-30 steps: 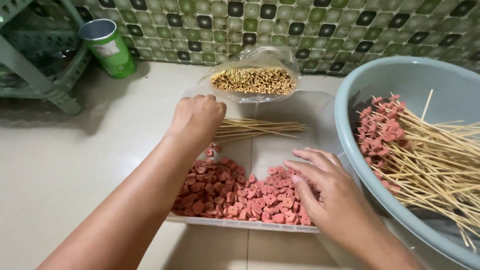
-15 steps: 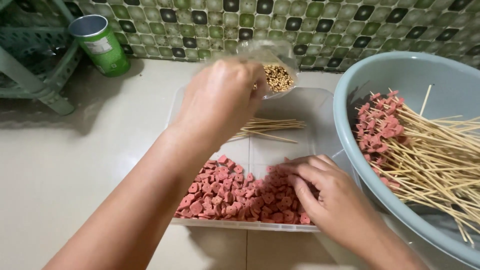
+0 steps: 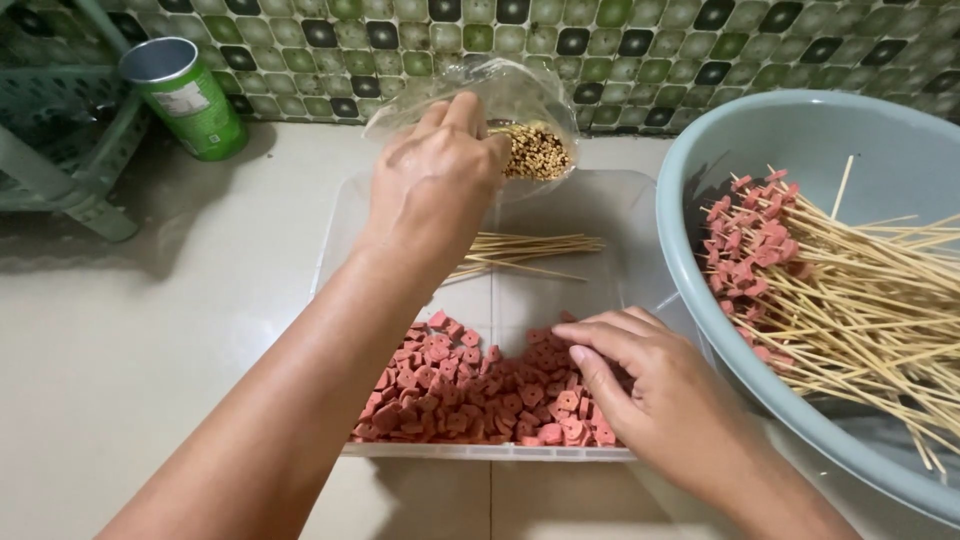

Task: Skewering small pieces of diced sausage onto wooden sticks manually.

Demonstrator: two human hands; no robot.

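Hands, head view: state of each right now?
Left hand: closed on the clear bag of skewers.
Right hand: open, fingertips on the pink sausage pieces.

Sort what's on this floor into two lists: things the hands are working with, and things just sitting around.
In use:
left hand at the clear bag of skewers
right hand on the pink sausage pieces
clear tray
loose skewers
grey basin of loaded skewers

Lying about:
green can
green plastic rack

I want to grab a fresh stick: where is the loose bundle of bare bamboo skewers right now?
The bare skewers lie inside the clear tray, toward its far side, just beyond the pink sausage pieces and under the left hand.
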